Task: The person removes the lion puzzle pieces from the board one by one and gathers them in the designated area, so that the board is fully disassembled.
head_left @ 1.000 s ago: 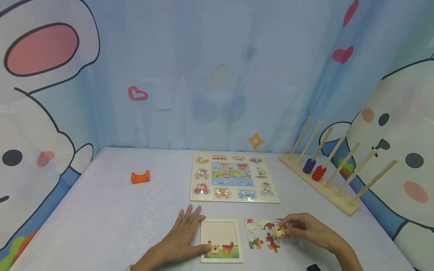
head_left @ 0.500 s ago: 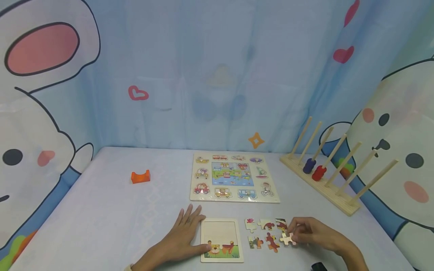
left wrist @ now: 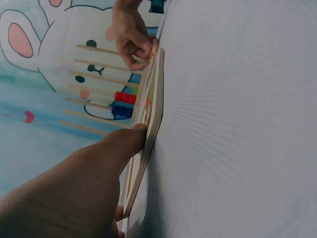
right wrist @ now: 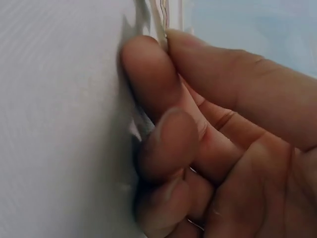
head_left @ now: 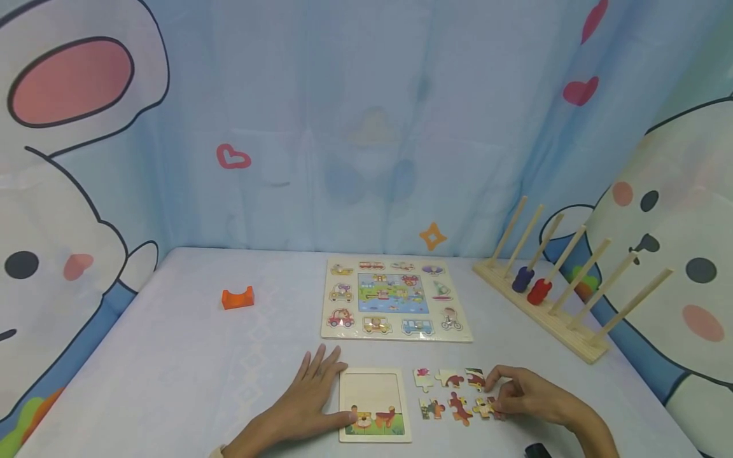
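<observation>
My left hand (head_left: 309, 401) rests beside a small wooden jigsaw tray (head_left: 373, 389), fingers straight and spread, the thumb on its left edge. In the left wrist view that thumb (left wrist: 131, 139) presses the tray's rim. Fitted pieces with an animal picture (head_left: 375, 422) fill the tray's lower part; bare wood shows above. To the right, my right hand (head_left: 532, 397) pinches a yellow-and-brown puzzle piece (head_left: 483, 408) low over the table. The right wrist view shows thumb and index finger (right wrist: 148, 69) on the piece's thin edge (right wrist: 159, 25). Several loose pieces (head_left: 460, 409) lie picture-up in two rows.
Behind the tray lies a larger wooden vehicle puzzle board (head_left: 396, 333). A peg rack (head_left: 541, 312) with blue and red beads stands at the right. An orange block (head_left: 237, 298) sits to the left, and a black object (head_left: 537, 451) shows at the front edge.
My right hand has carried the piece slightly right and down, from over the other pieces to the end of the lower row. The piece's face has tilted. The left hand stays put.
</observation>
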A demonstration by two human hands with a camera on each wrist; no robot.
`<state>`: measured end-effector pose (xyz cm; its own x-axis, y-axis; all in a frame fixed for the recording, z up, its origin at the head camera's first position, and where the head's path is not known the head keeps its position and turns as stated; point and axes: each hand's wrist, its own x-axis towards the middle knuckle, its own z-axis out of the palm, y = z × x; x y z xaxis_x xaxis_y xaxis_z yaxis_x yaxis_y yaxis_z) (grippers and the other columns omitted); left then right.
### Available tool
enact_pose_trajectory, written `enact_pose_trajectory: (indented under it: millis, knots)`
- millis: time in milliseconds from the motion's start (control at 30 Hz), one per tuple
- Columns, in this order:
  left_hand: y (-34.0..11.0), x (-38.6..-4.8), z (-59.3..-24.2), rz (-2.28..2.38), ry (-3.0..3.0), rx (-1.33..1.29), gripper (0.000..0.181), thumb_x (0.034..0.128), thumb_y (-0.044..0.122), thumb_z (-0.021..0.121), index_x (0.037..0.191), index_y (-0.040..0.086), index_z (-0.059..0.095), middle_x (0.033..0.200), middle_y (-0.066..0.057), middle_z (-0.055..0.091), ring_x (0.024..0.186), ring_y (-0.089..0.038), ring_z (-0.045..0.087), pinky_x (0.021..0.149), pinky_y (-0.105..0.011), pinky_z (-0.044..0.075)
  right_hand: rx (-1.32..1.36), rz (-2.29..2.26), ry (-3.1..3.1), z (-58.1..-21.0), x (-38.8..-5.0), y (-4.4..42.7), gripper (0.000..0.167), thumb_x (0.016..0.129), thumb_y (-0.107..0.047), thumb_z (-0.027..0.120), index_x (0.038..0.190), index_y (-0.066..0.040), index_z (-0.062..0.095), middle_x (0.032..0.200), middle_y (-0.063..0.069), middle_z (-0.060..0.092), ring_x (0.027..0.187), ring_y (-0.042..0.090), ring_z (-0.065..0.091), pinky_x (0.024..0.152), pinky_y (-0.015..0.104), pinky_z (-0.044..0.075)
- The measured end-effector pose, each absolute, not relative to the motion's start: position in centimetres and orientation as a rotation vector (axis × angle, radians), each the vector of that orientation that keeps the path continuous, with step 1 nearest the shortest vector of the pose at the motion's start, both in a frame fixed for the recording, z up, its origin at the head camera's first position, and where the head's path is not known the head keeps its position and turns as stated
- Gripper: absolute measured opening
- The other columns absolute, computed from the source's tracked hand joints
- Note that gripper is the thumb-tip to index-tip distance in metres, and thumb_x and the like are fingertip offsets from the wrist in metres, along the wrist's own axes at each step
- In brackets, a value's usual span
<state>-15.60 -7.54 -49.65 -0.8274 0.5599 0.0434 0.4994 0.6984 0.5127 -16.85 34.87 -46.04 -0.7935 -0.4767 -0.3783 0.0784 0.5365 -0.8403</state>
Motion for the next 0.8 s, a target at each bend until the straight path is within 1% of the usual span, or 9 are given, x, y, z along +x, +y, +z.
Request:
enact_pose_trajectory:
  millis: [167, 367, 600, 800]
  knots:
    - [-7.50, -15.57, -49.65, 0.786, 2.784, 0.864, 0.084, 0.0843, 0.069, 0.052, 0.142, 0.009, 0.036, 0.159, -0.013, 0.019, 0.147, -0.035, 0.004, 0.118, -0.055, 0.002, -0.285, -1.206, 2.242, -45.96, -16.66, 34.75, 0.018, 0.085, -0.003, 0.062, 0.101, 0.001, 0.056, 0.073, 0.004, 0.061, 0.064, 0.012, 0.050, 0.053, 0.022, 0.039]
    - [-7.47, -15.57, -49.60, 0.787, 2.782, 0.856, 0.085, 0.0840, 0.069, 0.052, 0.142, 0.008, 0.037, 0.159, -0.013, 0.018, 0.147, -0.034, 0.004, 0.118, -0.055, 0.002, -0.274, -1.173, 2.296, -45.90, -16.56, 34.61, 0.015, 0.084, -0.004, 0.064, 0.096, 0.000, 0.058, 0.071, 0.002, 0.056, 0.063, 0.012, 0.047, 0.052, 0.023, 0.039]
    - [-7.47, -15.63, -49.71, 0.788, 2.781, 0.848, 0.086, 0.0830, 0.070, 0.053, 0.142, 0.009, 0.037, 0.159, -0.012, 0.018, 0.147, -0.033, 0.003, 0.118, -0.054, 0.002, -0.300, -1.190, 2.294, -45.98, -16.65, 34.71, 0.015, 0.087, -0.008, 0.066, 0.095, 0.001, 0.057, 0.071, 0.001, 0.053, 0.063, 0.010, 0.048, 0.052, 0.021, 0.041]
    - [-7.63, -15.72, -49.67, 0.783, 2.769, 0.862, 0.089, 0.0819, 0.070, 0.054, 0.143, 0.009, 0.035, 0.159, -0.012, 0.017, 0.147, -0.034, 0.003, 0.118, -0.055, 0.002, -0.320, -1.194, 2.303, -45.95, -16.78, 34.72, 0.017, 0.090, -0.013, 0.065, 0.095, 0.001, 0.057, 0.074, 0.002, 0.054, 0.065, 0.010, 0.050, 0.053, 0.023, 0.042]
